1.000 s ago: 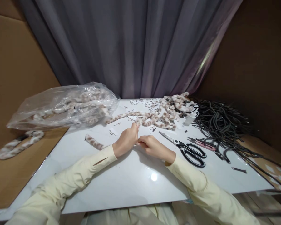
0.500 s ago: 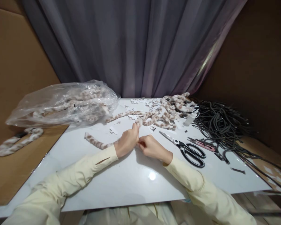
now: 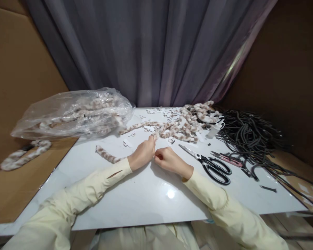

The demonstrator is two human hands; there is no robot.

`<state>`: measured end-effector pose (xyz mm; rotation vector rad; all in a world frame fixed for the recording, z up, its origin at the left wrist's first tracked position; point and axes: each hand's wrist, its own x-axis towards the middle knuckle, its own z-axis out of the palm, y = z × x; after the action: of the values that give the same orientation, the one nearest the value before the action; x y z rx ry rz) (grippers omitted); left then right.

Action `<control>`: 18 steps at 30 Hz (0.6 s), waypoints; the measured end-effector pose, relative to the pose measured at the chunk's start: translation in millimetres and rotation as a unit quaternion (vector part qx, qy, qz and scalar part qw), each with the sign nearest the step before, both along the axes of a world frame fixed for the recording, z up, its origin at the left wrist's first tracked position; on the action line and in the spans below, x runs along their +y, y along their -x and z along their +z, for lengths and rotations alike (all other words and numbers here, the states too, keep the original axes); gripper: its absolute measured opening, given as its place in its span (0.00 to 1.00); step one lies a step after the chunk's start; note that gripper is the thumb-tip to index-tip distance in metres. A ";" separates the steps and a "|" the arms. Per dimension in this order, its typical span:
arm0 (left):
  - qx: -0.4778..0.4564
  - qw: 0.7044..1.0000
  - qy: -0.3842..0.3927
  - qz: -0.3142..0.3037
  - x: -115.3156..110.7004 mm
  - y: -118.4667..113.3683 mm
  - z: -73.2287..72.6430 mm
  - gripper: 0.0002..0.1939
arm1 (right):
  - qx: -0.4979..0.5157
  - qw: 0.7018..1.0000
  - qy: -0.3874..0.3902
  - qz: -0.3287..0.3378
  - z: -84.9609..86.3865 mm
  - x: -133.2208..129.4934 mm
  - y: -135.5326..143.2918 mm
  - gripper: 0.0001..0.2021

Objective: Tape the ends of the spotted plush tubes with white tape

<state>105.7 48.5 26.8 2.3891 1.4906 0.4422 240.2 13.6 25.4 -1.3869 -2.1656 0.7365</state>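
Observation:
My left hand (image 3: pixel 143 152) is closed over the middle of the white table, its fingers wrapped round a furry brown-and-white spotted tube (image 3: pixel 107 155). One end of the tube sticks out to the left behind my wrist. Close against those fingertips, my right hand (image 3: pixel 169 160) is curled in a pinch. What sits between its thumb and finger is hidden or too small to name. Just beyond my hands lies a heap of similar furry tubes (image 3: pixel 190 128), with several small metal rings on white tabs (image 3: pixel 170 114) scattered behind.
Large black-handled scissors (image 3: pixel 216 170) and pink-handled snips (image 3: pixel 231 159) lie right of my hands. A pile of black cords (image 3: pixel 250 133) fills the right side. On the left are a clear plastic bag (image 3: pixel 54 114) of furry tubes and a furry loop (image 3: pixel 23 156) on cardboard.
The view has shifted slightly, so everything sits a little differently in frame. Both hands stay together in nearly the same pose, the right a touch closer to the left fingertips.

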 end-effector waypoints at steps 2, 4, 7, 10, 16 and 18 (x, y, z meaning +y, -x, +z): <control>-0.004 1.000 0.003 0.001 2.9 0.9 -0.4 0.09 | 0.006 1.000 0.024 0.003 2.6 1.8 -5.7 0.09; -0.010 1.000 0.007 0.001 6.7 2.0 -2.0 0.08 | 0.019 0.998 0.063 0.013 6.1 2.9 -11.3 0.09; -0.021 1.000 0.013 0.000 11.2 3.0 -4.7 0.08 | 0.046 0.991 0.125 0.029 10.1 2.5 -14.4 0.10; -0.029 0.999 0.020 0.003 11.6 2.6 -5.2 0.09 | 0.070 0.982 0.173 0.042 11.1 0.6 -10.1 0.10; -0.047 0.998 0.037 0.008 7.2 1.0 -4.2 0.08 | 0.095 0.976 0.195 0.022 12.5 -1.8 0.2 0.12; -0.062 0.997 0.044 0.005 7.1 1.4 -4.6 0.07 | 0.101 0.976 0.192 0.012 11.7 -1.2 1.3 0.11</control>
<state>104.3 55.6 22.2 2.2449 1.4367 0.5064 238.9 12.4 37.1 -1.3951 -1.9502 1.3006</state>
